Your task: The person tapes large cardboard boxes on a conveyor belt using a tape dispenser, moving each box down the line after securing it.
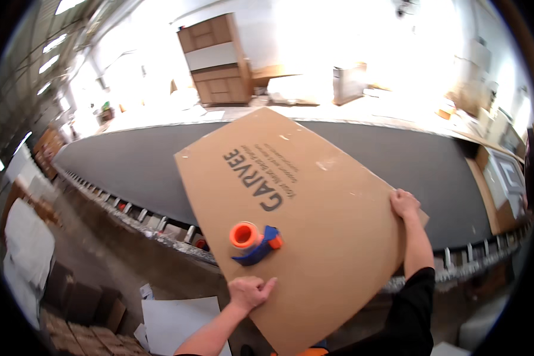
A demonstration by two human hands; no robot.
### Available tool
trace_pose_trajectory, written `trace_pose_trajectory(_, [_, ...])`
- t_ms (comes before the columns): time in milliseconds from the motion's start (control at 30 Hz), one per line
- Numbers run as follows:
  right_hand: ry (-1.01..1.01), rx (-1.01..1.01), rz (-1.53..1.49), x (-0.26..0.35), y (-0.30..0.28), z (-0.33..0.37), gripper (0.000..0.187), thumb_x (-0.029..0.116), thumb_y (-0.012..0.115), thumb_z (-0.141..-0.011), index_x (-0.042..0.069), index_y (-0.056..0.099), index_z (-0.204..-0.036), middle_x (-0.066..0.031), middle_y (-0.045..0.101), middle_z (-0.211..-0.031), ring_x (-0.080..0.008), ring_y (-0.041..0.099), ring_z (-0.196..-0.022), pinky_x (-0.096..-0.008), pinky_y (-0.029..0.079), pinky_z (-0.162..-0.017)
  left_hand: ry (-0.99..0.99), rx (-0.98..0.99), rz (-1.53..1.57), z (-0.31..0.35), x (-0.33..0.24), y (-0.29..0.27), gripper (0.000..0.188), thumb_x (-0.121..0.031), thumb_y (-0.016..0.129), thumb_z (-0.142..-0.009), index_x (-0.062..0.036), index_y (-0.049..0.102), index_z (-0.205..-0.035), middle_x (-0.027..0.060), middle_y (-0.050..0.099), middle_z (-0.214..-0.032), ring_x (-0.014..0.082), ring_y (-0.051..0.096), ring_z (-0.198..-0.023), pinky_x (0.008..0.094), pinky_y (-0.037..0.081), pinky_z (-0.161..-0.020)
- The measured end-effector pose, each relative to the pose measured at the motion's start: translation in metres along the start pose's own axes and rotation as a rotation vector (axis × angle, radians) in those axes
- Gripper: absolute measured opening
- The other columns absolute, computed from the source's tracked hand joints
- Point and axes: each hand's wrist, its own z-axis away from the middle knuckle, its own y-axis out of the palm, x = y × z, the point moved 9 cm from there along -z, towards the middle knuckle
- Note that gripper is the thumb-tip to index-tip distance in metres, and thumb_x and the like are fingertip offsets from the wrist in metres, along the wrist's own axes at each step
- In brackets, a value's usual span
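Note:
A large brown cardboard box (332, 249) with dark printing on its top face lies at an angle across the grey conveyor belt (142, 163), and its near corner juts out over the belt's front edge toward me. My left hand (250, 293) is closed on the box's near left edge, thumb on top. At the right edge, my right hand (404, 203) grips the box with its fingers curled over the rim. A tape dispenser (256, 244), blue with orange parts, rests on the top face just beyond my left hand.
On the right end of the belt stands an opened carton (504, 184) with a grey-white item inside. A tall stack of cartons (216, 59) rises beyond the belt. White sheets (181, 320) and flattened cardboard (80, 338) lie on the floor at the lower left.

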Motion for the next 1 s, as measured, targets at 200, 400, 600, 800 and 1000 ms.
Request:
trace_pose_trajectory(200, [0.125, -0.071, -0.063, 0.008, 0.017, 0.144, 0.056, 0.052, 0.039, -0.093, 0.009, 0.059, -0.122, -0.0186, 0.061, -0.124, -0.0367, 0.057, -0.118, -0.0529, 0.043, -0.098, 0.103, 0.035, 0.003, 0.035, 0.081, -0.060, 0.051, -0.041, 0.076, -0.074, -0.0098, 0.052, -0.042, 0.0099, 0.052, -0.046, 0.0297, 0.053, -0.042, 0.0382, 0.039, -0.043])
trace_pose_trajectory(400, [0.167, -0.302, -0.225, 0.039, 0.030, 0.326, 0.054, 0.054, 0.048, -0.090, 0.007, 0.053, -0.115, -0.0228, 0.064, -0.106, -0.0409, 0.062, -0.100, -0.0567, 0.046, -0.085, 0.170, 0.104, 0.021, 0.058, 0.199, -0.108, 0.042, -0.034, 0.081, -0.068, -0.0087, 0.052, -0.052, 0.0085, 0.055, -0.057, 0.0308, 0.057, -0.060, 0.0416, 0.044, -0.056])
trace_pose_trajectory(600, [0.291, -0.461, -0.335, 0.081, 0.052, 0.463, 0.064, 0.049, 0.059, -0.085, 0.001, 0.050, -0.128, -0.0211, 0.061, -0.107, -0.0369, 0.062, -0.095, -0.0505, 0.049, -0.084, 0.285, 0.494, -0.204, 0.113, 0.209, -0.137, 0.112, -0.047, 0.088, -0.057, -0.0102, 0.032, -0.146, 0.0226, 0.040, -0.141, 0.0409, 0.044, -0.124, 0.0533, 0.035, -0.106])
trace_pose_trajectory(800, [0.086, -0.963, -0.452, 0.103, 0.094, 0.473, 0.077, 0.052, 0.051, -0.088, -0.007, 0.034, -0.134, -0.0265, 0.043, -0.128, -0.0410, 0.043, -0.114, -0.0506, 0.033, -0.101, 0.343, 0.357, -0.338, 0.127, 0.139, -0.113, 0.096, -0.032, 0.083, -0.062, -0.0090, 0.037, -0.143, 0.0226, 0.036, -0.145, 0.0453, 0.034, -0.132, 0.0541, 0.033, -0.109])
trace_pose_trajectory(1000, [-0.089, -1.100, -0.817, 0.098, 0.116, 0.474, 0.077, 0.053, 0.044, -0.090, -0.007, 0.030, -0.137, -0.0255, 0.039, -0.131, -0.0371, 0.041, -0.121, -0.0471, 0.030, -0.106, 0.492, -0.059, -0.360, 0.132, 0.130, -0.113, 0.068, 0.000, 0.057, -0.065, -0.0068, 0.048, -0.132, 0.0208, 0.048, -0.134, 0.0448, 0.049, -0.122, 0.0534, 0.046, -0.098])
